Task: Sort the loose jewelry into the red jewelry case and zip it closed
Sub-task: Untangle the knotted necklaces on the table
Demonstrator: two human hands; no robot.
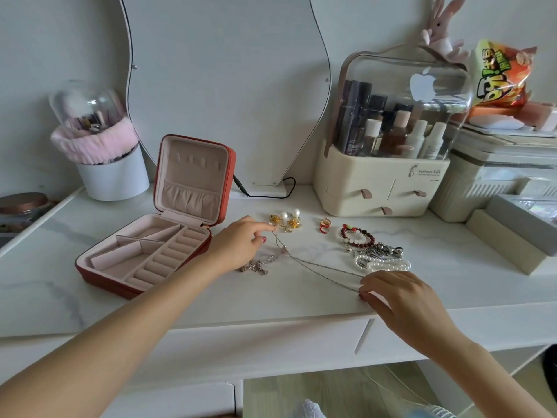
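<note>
The red jewelry case (105, 277) lies open on the white vanity, lid propped upright, pink compartments bare. A thin silver chain necklace (319, 268) stretches across the tabletop. My left hand (241, 245) pinches its upper end near the pearl and gold earrings (286, 221). My right hand (401, 300) pinches its lower end near the table's front edge. A rose-gold chain (256, 267) lies under my left hand. Red rings (325, 226), a red bead bracelet (357, 236), a silver piece (382, 250) and a pearl strand (388, 263) lie to the right.
A cream cosmetics organizer (376, 182) with a clear lid stands behind the jewelry. A white cup with a pink band (111, 167) stands back left, a curved mirror (226, 86) behind the case. Grey boxes (512, 230) sit at the right. A black cable (271, 191) runs by the mirror base.
</note>
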